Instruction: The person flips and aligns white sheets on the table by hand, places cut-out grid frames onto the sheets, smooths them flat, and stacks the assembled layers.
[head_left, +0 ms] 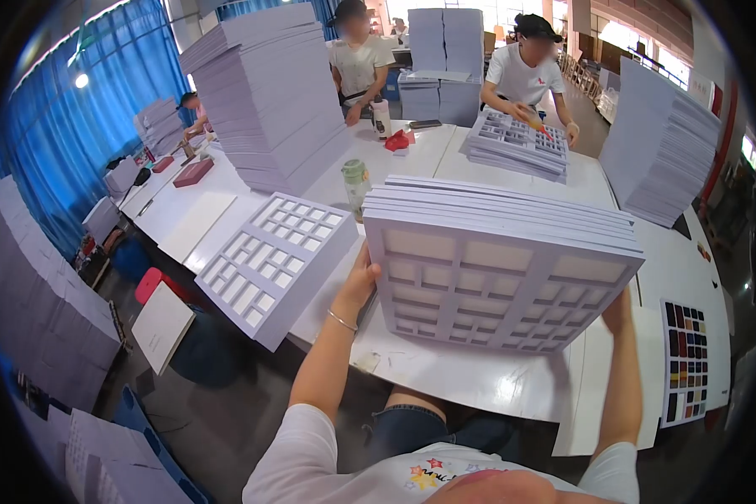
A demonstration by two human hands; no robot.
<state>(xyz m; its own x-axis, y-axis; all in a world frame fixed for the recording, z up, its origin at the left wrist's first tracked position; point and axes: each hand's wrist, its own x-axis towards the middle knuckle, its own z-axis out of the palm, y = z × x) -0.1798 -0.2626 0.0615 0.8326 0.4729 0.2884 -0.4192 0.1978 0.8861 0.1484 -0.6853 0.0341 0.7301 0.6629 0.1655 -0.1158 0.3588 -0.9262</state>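
Note:
A thick stack of pale grey-white boards with rectangular cut-out windows [512,290] is tilted up before me, its lower edge on or just above the white table. My left hand [361,279] grips the stack's left side, thumb on the front board. At the right side, my right hand [617,312] is closed around the edge, its fingers mostly hidden behind the boards. Left of my left hand lies another pile of cut-out boards [279,259] at the table's edge. Just behind the held stack stands a green bottle [355,189].
Tall stacks of boards rise at left [265,101] and right [659,139]. Across the white table [470,382], a person [525,76] works over cut-out boards with a yellow-and-red tool. Another person [359,63] stands behind. A colour sample sheet [685,363] lies at right.

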